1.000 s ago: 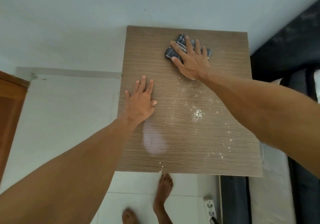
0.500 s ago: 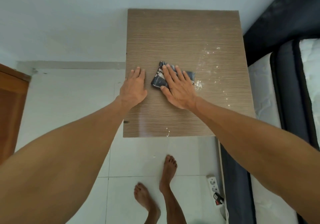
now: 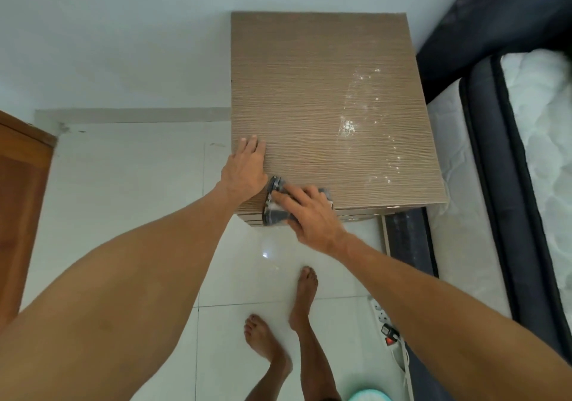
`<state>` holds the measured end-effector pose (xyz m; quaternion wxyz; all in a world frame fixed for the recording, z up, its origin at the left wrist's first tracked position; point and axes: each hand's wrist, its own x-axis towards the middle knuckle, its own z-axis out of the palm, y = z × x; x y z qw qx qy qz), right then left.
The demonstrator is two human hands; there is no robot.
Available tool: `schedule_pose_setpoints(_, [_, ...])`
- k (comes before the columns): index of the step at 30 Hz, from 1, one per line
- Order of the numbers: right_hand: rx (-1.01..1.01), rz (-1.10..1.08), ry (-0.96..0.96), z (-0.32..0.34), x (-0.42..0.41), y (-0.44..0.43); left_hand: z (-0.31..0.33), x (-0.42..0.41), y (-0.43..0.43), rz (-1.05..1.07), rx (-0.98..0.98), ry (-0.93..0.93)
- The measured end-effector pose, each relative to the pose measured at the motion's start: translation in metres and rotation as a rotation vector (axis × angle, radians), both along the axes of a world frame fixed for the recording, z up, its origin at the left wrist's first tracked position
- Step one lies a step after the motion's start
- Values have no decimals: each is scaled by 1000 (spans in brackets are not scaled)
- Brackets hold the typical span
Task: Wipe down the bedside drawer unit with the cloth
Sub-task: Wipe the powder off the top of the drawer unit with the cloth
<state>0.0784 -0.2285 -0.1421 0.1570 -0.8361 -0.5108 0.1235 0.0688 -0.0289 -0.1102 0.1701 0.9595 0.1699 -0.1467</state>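
The bedside drawer unit point(image 3: 312, 91) has a brown wood-grain top, seen from above against the wall. White powder specks lie on its right half point(image 3: 348, 128). A dark grey cloth point(image 3: 274, 211) hangs over the front left edge of the top. My right hand point(image 3: 305, 211) presses flat on the cloth at that edge, fingers spread over it. My left hand point(image 3: 246, 168) lies flat on the left edge of the top, just left of the cloth, holding nothing.
A bed with a white mattress point(image 3: 538, 140) and dark frame stands right of the unit. A power strip point(image 3: 385, 323) lies on the white tiled floor by the bed. My bare feet point(image 3: 297, 307) stand in front of the unit. A wooden door point(image 3: 18, 202) is at the left.
My right hand has dragged the cloth from the back right of the top, across the middle, to the front left edge. My left hand slid to the left edge.
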Motion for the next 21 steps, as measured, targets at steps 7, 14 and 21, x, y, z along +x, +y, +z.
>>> schedule_pose_setpoints(7, [-81, 185, -34, 11, -9, -46, 12, 13, -12, -42, 23, 12])
schedule_pose_setpoints(14, [-9, 31, -170, 49, 131, -49, 9, 68, -41, -20, -11, 10])
schedule_pose_setpoints(21, [15, -64, -196, 47, 293, -6, -7, 130, -58, 102, 11, 62])
